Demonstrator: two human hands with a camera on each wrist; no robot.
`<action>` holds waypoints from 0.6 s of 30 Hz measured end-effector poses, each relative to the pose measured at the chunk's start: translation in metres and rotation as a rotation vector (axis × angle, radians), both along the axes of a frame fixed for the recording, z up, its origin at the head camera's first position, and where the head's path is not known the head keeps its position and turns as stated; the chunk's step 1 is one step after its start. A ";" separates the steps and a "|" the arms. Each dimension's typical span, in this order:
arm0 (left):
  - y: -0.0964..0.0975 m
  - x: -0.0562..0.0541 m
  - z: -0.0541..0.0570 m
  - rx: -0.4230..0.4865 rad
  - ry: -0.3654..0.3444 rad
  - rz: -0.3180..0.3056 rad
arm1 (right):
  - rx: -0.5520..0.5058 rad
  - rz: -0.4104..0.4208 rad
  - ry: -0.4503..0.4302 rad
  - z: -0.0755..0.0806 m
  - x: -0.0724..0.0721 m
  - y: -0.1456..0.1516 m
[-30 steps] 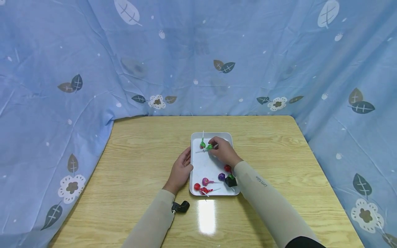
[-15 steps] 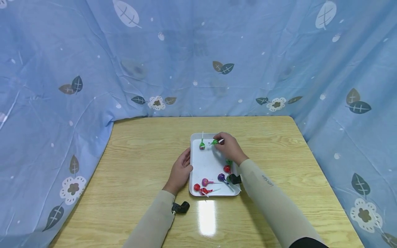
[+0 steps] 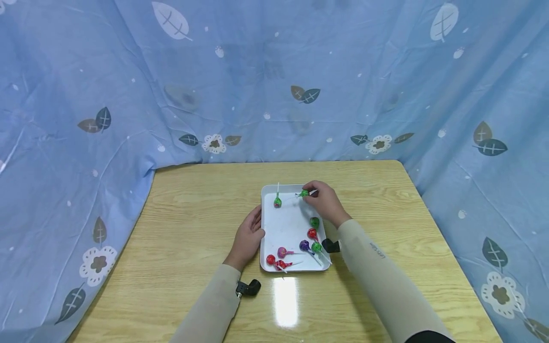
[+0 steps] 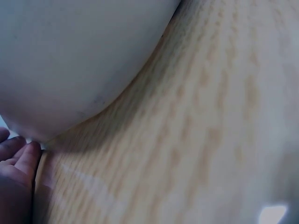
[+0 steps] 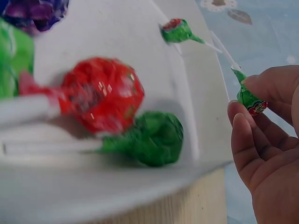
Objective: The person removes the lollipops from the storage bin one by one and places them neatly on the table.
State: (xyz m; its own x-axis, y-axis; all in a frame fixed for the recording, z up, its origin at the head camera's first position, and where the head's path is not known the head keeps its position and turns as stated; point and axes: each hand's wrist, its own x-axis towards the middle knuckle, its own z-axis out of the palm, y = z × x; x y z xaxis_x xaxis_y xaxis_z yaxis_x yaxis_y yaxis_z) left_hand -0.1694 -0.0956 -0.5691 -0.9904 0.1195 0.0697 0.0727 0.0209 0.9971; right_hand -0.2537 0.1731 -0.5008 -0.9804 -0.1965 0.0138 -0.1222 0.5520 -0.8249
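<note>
In the head view a white tray [image 3: 285,228] holds several wrapped lollipops. My right hand [image 3: 326,202] is over its back right corner, and pinches a green-wrapped lollipop [image 5: 250,95] between thumb and fingers, the white stick pointing away. Near the back left of the tray lies another green lollipop [image 3: 278,202], stick toward the far rim. On the right side are a green lollipop [image 3: 315,222] and a red one [image 5: 105,95]. My left hand [image 3: 249,237] rests along the tray's left side, its fingers at the wall; in the left wrist view the fingertips [image 4: 30,151] touch the tray's edge.
The front of the tray has a pink lollipop [image 3: 281,252], a purple one [image 3: 304,245], a green one [image 3: 316,247] and red ones [image 3: 280,265]. It stands on a wooden table [image 3: 206,214]. A blue patterned curtain [image 3: 240,95] hangs behind and at both sides.
My right hand has moved right and slightly back with the green lollipop, away from the one at the back left. The green lollipop on the right side has come into sight. The left hand stays put.
</note>
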 end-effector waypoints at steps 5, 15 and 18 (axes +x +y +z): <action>0.000 -0.001 -0.001 0.008 -0.003 -0.002 | -0.002 -0.031 -0.009 0.001 -0.002 0.011; -0.001 -0.002 -0.003 0.013 -0.001 -0.003 | -0.023 -0.080 -0.016 0.000 -0.005 0.032; -0.001 -0.002 -0.003 0.014 0.002 -0.006 | -0.040 -0.102 -0.029 0.000 -0.005 0.040</action>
State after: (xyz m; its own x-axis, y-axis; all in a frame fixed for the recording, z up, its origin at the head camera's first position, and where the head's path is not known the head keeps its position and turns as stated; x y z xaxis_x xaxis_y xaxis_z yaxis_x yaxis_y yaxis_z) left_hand -0.1710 -0.0968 -0.5716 -0.9895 0.1248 0.0733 0.0747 0.0067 0.9972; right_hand -0.2582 0.2131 -0.5006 -0.9954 -0.0957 -0.0091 -0.0428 0.5267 -0.8490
